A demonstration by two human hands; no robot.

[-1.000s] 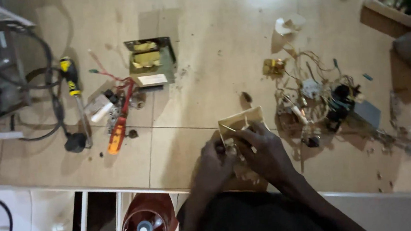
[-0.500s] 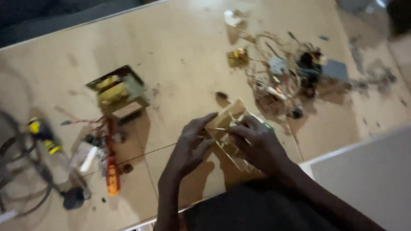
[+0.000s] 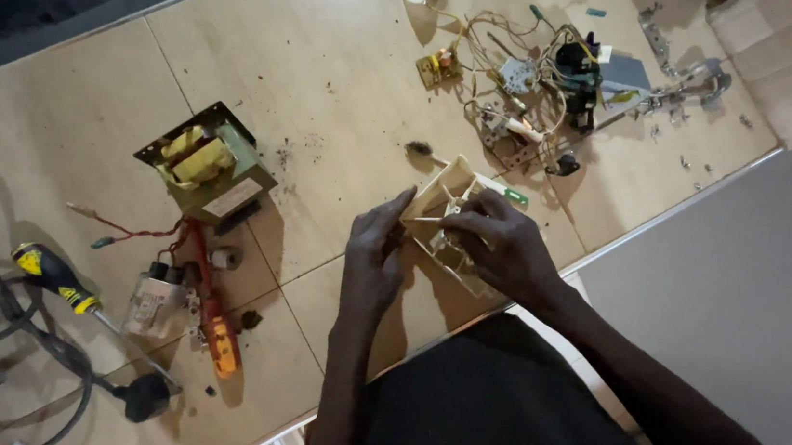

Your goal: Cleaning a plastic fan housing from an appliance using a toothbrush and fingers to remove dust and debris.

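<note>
At bench edge, both hands grasp the cream plastic frame point(image 3: 449, 217): left hand point(image 3: 373, 263) steadies, right hand point(image 3: 507, 246) works its inner parts; next needs a careful pry.

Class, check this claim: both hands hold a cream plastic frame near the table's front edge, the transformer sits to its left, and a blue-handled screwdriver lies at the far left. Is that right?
Not quite. The head view shows the screwdriver has a yellow and black handle, not blue. The rest stands: the left hand and right hand hold the cream plastic frame, and the transformer sits to its left on the table.
</note>
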